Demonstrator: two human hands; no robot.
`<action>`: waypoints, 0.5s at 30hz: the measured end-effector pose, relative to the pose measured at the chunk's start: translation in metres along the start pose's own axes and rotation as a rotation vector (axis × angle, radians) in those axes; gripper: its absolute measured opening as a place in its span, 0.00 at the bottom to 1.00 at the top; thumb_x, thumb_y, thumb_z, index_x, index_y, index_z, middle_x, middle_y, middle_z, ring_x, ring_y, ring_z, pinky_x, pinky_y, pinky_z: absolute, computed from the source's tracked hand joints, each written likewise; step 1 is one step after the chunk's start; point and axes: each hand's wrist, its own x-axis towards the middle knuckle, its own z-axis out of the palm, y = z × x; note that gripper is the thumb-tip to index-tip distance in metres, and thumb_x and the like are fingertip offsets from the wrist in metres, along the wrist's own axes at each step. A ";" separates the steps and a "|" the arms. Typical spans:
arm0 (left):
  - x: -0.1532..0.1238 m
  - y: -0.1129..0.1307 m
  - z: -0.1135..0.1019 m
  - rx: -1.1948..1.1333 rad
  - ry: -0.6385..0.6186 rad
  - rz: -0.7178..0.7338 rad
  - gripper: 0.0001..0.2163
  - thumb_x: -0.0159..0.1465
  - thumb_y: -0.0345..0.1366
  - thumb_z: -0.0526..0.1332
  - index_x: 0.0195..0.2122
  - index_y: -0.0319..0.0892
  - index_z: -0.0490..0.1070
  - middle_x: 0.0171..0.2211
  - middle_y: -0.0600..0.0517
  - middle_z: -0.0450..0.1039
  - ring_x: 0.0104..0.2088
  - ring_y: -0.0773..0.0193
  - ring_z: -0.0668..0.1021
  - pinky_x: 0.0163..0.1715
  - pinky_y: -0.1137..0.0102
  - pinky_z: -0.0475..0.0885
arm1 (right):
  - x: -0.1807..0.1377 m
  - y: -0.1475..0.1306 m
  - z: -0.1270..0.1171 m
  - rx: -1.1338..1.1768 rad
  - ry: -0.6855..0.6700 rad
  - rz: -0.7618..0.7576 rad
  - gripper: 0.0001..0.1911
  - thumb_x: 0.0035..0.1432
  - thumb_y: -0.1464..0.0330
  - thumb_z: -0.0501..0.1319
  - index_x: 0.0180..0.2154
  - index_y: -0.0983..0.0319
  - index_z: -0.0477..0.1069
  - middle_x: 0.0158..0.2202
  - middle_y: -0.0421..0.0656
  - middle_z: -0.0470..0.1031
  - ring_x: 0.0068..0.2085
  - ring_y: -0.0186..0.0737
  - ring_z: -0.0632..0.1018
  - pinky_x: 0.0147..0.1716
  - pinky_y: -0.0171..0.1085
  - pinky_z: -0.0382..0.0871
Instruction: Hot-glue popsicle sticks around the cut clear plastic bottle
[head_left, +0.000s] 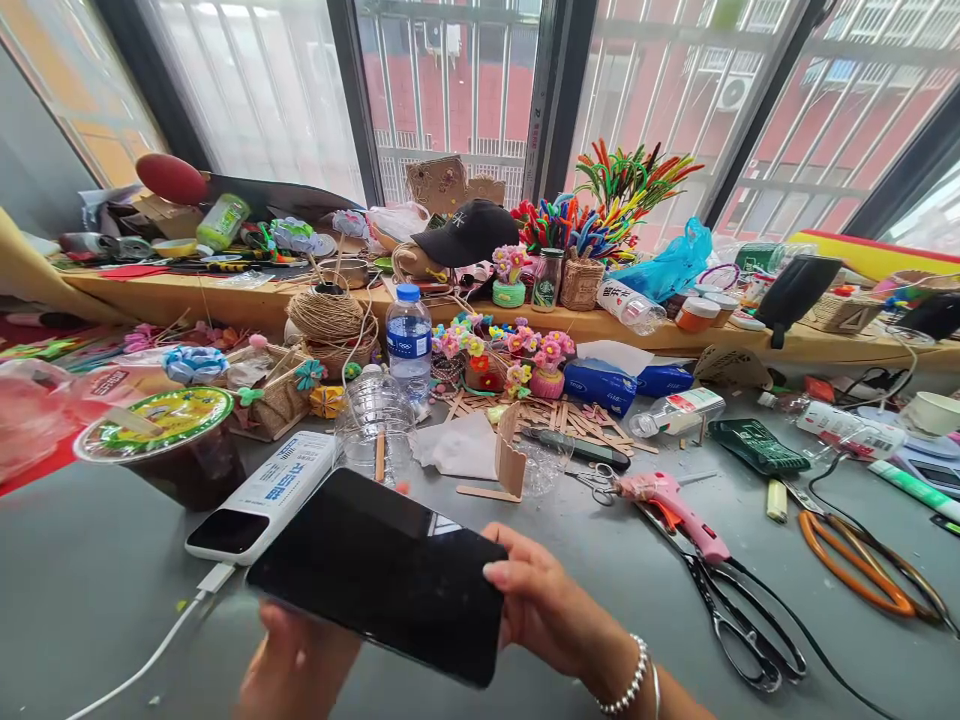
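Note:
I hold a black phone with a dark screen flat in front of me, low in the view. My left hand grips it from below at its near left edge. My right hand, with a bead bracelet on the wrist, holds its right end, fingers curled over the edge. A white power bank lies just beyond the phone, with a white cable running off to the lower left.
The grey table holds a pink glue gun, black scissors, orange-handled scissors, a water bottle, popsicle sticks, a twine ball and paper flowers. A wooden shelf under the windows carries a black cap and pipe cleaners.

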 end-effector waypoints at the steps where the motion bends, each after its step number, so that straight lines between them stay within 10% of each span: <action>1: 0.003 -0.003 0.006 -0.056 -0.027 -0.041 0.34 0.50 0.63 0.39 0.55 0.54 0.52 0.54 0.50 0.59 0.51 0.48 0.64 0.43 0.52 0.66 | 0.000 0.004 0.001 -0.022 -0.026 0.014 0.09 0.47 0.69 0.59 0.32 0.62 0.59 0.25 0.35 0.66 0.23 0.26 0.70 0.24 0.33 0.68; 8: 0.036 -0.015 0.032 -0.565 -0.112 -0.605 0.26 0.56 0.53 0.48 0.41 0.36 0.69 0.36 0.42 0.74 0.33 0.55 0.76 0.37 0.58 0.70 | 0.004 0.017 0.009 -0.147 -0.128 0.098 0.31 0.37 0.71 0.66 0.46 0.60 0.60 0.43 0.42 0.66 0.41 0.39 0.71 0.32 0.36 0.71; 15: 0.056 -0.020 0.041 -0.621 -0.216 -0.760 0.27 0.55 0.54 0.49 0.35 0.31 0.71 0.27 0.42 0.74 0.28 0.56 0.76 0.32 0.62 0.71 | 0.007 0.014 -0.001 -0.177 -0.041 0.055 0.32 0.36 0.71 0.66 0.47 0.61 0.61 0.42 0.43 0.66 0.42 0.38 0.70 0.34 0.36 0.71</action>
